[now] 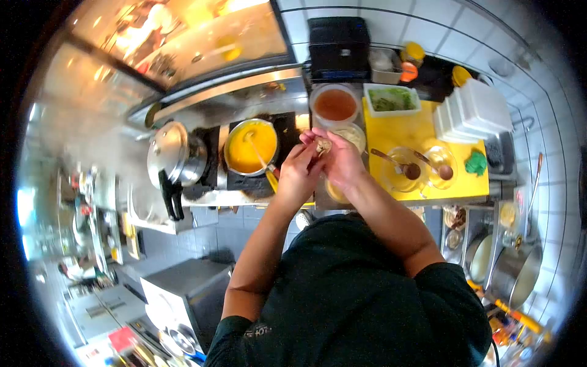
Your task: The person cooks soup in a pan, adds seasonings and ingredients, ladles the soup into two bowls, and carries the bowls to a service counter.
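Observation:
My left hand (pixel 298 170) and my right hand (pixel 343 162) meet in front of me at the counter's middle. Between them is a small pale-brown lump of food (pixel 323 145), whose kind I cannot make out. The left fingers close on it from the left, while the cupped right hand supports it. Just left of my hands, a pan (pixel 252 150) of yellow-orange liquid sits on the stove with a spoon in it. Behind my right hand stands a bowl of pale contents (pixel 353 134), partly hidden. Beyond it is a tub of red-brown liquid (pixel 335 105).
A pressure cooker (pixel 175 153) stands on the left burner. On the yellow board (pixel 382 131) are two clear bowls with brown-tipped ladles (pixel 406 170), a tray of greens (pixel 391 99), stacked white containers (pixel 474 110) and a green cloth (pixel 476 163). Steam drifts at far left.

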The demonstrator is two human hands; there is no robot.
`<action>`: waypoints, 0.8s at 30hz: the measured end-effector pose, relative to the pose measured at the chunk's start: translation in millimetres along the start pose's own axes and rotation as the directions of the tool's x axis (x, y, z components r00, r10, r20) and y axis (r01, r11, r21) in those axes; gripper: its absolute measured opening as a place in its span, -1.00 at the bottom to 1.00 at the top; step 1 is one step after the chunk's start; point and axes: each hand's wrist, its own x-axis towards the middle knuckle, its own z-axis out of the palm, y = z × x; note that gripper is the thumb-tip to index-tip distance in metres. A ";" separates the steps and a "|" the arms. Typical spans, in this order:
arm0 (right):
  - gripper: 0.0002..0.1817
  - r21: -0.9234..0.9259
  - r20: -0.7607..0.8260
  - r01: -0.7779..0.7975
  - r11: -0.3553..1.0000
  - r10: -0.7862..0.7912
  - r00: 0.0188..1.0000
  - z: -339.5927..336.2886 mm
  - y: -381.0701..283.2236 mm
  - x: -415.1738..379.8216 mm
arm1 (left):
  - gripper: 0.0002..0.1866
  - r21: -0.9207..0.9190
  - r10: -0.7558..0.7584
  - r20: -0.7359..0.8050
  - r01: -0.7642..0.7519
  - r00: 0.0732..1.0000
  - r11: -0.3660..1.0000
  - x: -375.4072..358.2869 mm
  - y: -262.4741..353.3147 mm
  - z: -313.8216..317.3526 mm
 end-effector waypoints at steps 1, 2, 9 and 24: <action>-0.65 -0.024 0.037 -0.018 1.000 0.019 0.999 5.4 7.9 2.1 | -0.59 -0.005 -0.049 -0.023 0.049 0.999 0.999 -2.4 -4.2 -5.3; -0.65 -0.047 0.075 -0.033 0.998 0.037 0.997 10.2 15.7 4.2 | -0.61 -0.012 -0.096 -0.045 0.095 0.994 0.995 -5.4 -8.0 -11.1; -0.75 -0.099 0.088 -0.130 0.986 0.139 0.986 28.7 61.7 23.9 | -0.68 0.110 -0.057 -0.230 0.084 0.971 0.990 -28.9 -22.1 -44.0; -0.77 -0.084 -0.033 -0.253 0.964 0.251 0.967 7.6 104.8 53.8 | -0.86 0.037 -0.120 -0.158 0.127 0.980 0.991 -45.7 -57.2 -68.3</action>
